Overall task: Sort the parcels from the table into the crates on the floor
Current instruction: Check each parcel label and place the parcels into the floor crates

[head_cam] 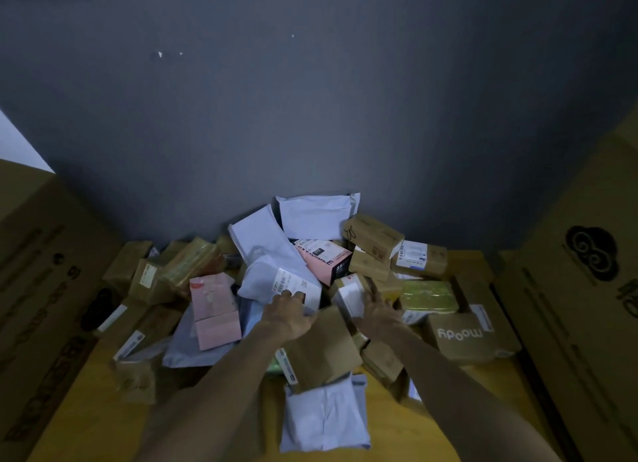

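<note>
Nearest to me, a white bag point(324, 416) is lying flat on the yellow table point(86, 410), with a brown box point(321, 344) overlapping its far edge. Just past that, both arms are reaching into the heap of parcels. The left hand point(288, 315) is curling its fingers round the near edge of a labelled bag point(283, 282), and the right hand point(378, 315) is gripping a small box point(352, 294) between thumb and bent fingers (the dim light is blurring the fingertips). A pink box point(214, 309) is sitting to the left and a green packet point(428, 296) to the right. The heap is rising behind them against the grey wall point(310, 99), with big cartons point(580, 289) flanking the table.
</note>
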